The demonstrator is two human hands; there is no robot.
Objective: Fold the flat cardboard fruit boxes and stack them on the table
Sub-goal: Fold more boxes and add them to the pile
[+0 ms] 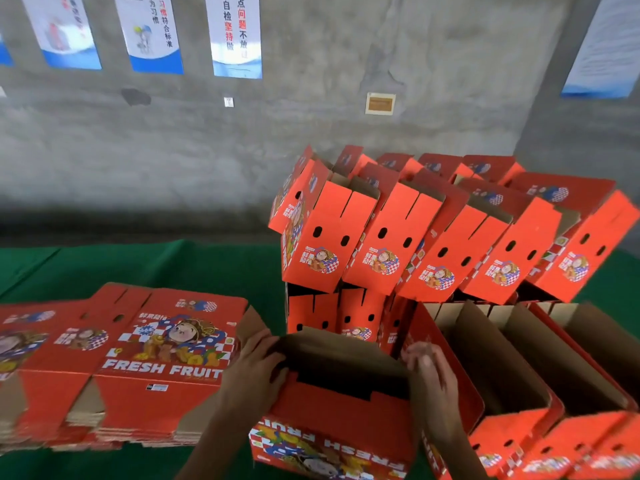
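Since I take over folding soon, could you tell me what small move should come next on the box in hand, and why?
Probably press the flaps down into the box to lock it. The left hand and right hand each grip an end of its open top, brown flaps stand partly folded inward, and folded boxes already sit stacked behind.

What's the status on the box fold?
Left hand and right hand gripping the open box, one at each end. Flat stack waiting left. Folded boxes piled behind, nothing blocking.

red checkered boxes (332,420); green table (173,268).
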